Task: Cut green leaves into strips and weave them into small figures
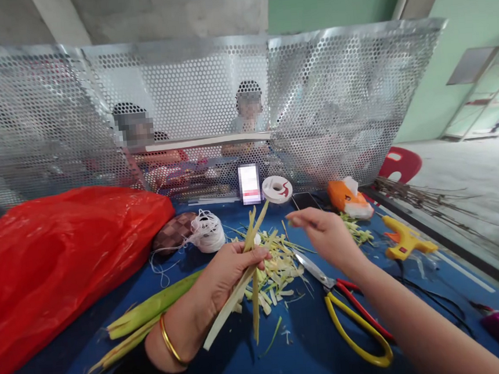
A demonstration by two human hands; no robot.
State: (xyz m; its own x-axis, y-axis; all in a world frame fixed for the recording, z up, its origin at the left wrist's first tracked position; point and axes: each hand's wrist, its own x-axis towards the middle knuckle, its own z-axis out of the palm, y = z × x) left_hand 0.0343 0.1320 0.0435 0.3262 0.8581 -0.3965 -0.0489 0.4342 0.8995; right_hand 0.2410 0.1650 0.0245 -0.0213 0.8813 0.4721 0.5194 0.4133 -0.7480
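My left hand (234, 267), a gold bangle on its wrist, is closed round several pale yellow-green leaf strips (255, 294). They cross at the fingers and stick out above and below. My right hand (323, 236) is raised to the right, thumb and fingers pinched together. A tiny greenish bit seems to show at its fingertips, too small to name. Beneath both hands lies a heap of cut leaf scraps (278, 269) on the blue table (303, 351). Scissors (328, 282) with one red and one yellow handle rest under my right forearm.
Left are a red plastic bag (63, 255), white string (208, 231) and long green leaf bundles (155, 308). A white spool (277, 189), tissue pack (349, 197) and yellow glue gun (407, 240) lie across the back and right. Two people sit behind a perforated metal screen (192, 87).
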